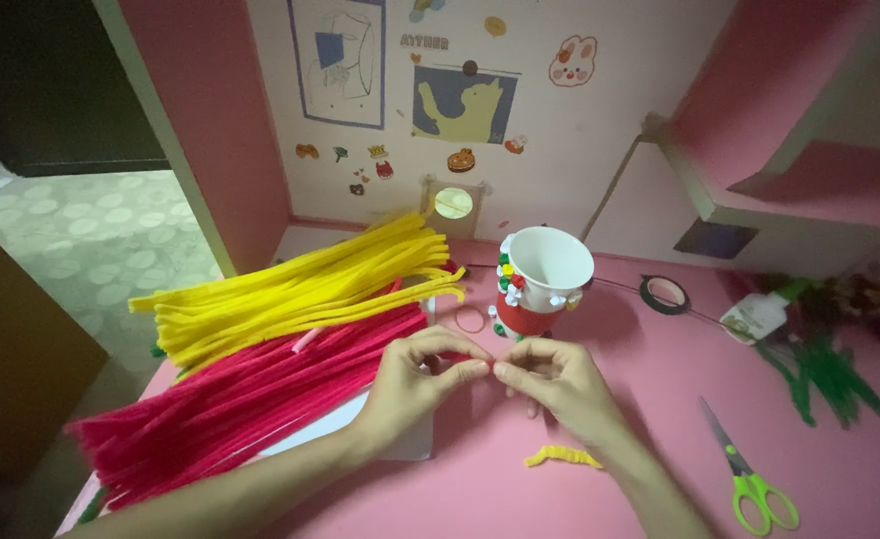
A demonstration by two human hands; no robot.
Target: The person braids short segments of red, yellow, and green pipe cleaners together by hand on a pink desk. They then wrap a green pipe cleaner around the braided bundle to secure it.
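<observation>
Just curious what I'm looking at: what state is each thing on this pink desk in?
Left hand: pinching a small red piece.
Right hand: pinching the same piece.
Cup: upright, open, decorated.
Scissors: lying closed.
Tape roll: lying flat.
Yellow stems: piled on red stems.
Yellow bit: lying loose.

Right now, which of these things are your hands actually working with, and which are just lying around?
In use:
left hand
right hand
red pipe cleaners
decorated cup

Lying about:
yellow pipe cleaners
green scissors
tape roll
yellow scrap
green pipe cleaners
</observation>
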